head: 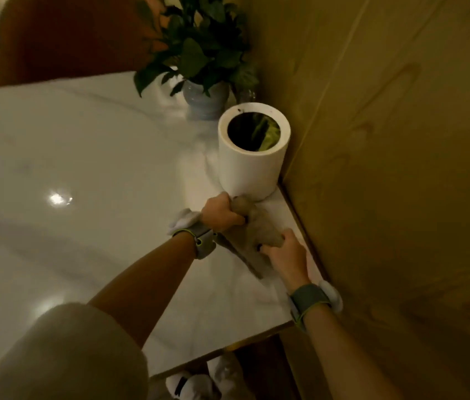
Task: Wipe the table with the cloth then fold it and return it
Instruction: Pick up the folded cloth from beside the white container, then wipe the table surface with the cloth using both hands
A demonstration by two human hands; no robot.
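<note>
A brownish-grey cloth (252, 235) is stretched just above the glossy white marble table (83, 157), near its right edge by the wall. My left hand (220, 210) grips the far end of the cloth, close to a white cylinder. My right hand (285, 254) grips the near end. Part of the cloth hangs down between the hands and touches the tabletop. Both wrists wear grey bands.
A white cylindrical bin (252, 151) with an open round top stands just beyond my left hand. Behind it is a pale vase with a leafy plant (202, 50). A yellowish wooden wall (386, 140) borders the table on the right. A brown chair back (69, 36) stands at the far side.
</note>
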